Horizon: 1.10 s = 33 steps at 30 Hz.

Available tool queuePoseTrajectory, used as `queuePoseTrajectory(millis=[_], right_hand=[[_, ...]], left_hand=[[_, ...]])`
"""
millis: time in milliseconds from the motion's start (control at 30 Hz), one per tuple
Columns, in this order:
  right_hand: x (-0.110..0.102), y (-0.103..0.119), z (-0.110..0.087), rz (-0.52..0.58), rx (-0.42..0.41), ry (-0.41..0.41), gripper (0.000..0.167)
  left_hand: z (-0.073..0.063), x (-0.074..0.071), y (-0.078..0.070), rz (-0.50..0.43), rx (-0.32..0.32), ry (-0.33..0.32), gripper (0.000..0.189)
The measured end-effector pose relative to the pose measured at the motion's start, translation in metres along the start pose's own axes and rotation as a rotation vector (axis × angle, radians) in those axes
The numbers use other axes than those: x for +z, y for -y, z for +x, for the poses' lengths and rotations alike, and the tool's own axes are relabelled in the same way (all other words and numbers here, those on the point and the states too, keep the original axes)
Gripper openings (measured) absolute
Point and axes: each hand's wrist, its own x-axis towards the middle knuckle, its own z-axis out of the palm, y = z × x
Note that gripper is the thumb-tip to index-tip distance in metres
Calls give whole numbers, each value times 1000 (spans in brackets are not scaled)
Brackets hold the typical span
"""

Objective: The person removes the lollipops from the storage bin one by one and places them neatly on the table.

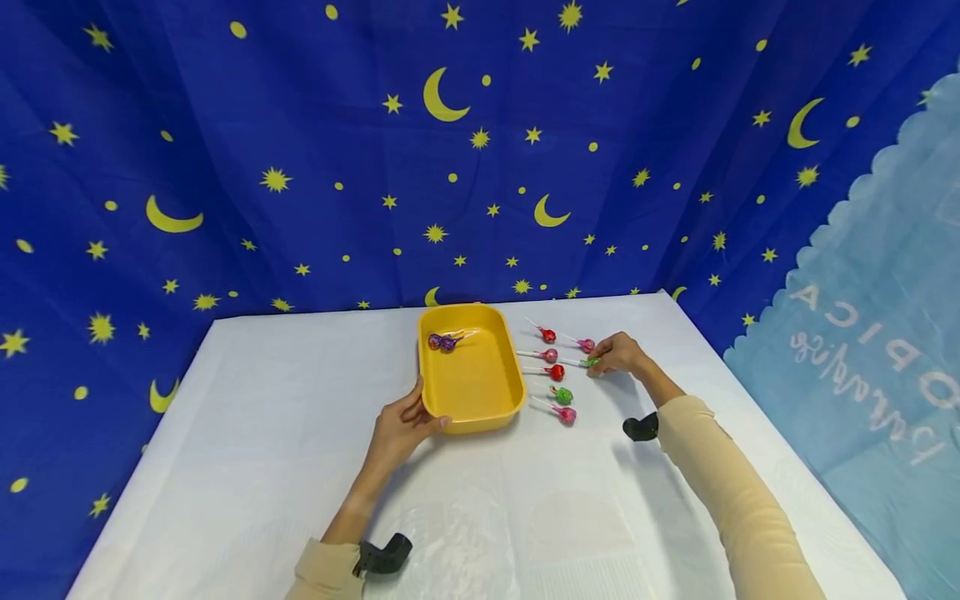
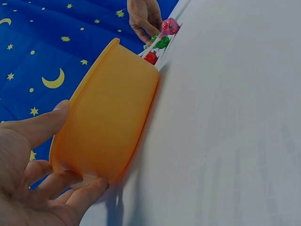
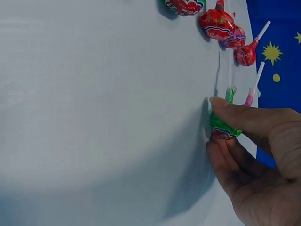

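Observation:
My left hand [image 1: 401, 425] grips the near left corner of a yellow plastic tray [image 1: 480, 383], with the thumb at the rim and the fingers against the outer wall [image 2: 106, 103]. Two purple-wrapped lollipops [image 1: 448, 342] lie inside, towards the tray's far left. To the right of the tray, my right hand [image 1: 621, 356] pinches a green lollipop [image 3: 225, 126] by its wrapped head between thumb and fingers; its white stick points left in the head view. Beside that hand lie a pink lollipop [image 1: 587, 345] and a red one [image 1: 547, 336], both on the table.
More lollipops lie in a loose column between tray and right hand: pink [image 1: 551, 356], red [image 1: 557, 372], green [image 1: 562, 396] and pink [image 1: 567, 415]. A white cloth covers the table [image 1: 270, 417]. Behind it hangs a blue star-patterned curtain [image 1: 337, 142]; a light-blue cloth [image 1: 885, 333] hangs at right.

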Motion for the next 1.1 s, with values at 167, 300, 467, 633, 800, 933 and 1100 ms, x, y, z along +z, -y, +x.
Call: queuePoseTrajectory(millis=[167,300,467,633,800,933,1100], right_hand=[[0,0,0,3,-4,-1,34],[0,1,-1,14,-3,-7,34],[0,1,0,8,2,-2,34],[-1,1,1,-11,4,9,35],[-5,6,0,-17,2,0,37],[-9,12,0,-15,-26,-12,36],[-14,25,-2,-26,-85,-20,35]], left_hand=[[0,0,-1,14,-12,-5,82],[0,0,-2,26,-1,-4,81],[0,0,-2,34,-1,-3,80],[1,0,-2,35,-5,-1,80],[1,0,-1,42,-6,-3,80],[1,0,-2,49,-8,-5,80],[0,0,-2,66,-19,-5,79]])
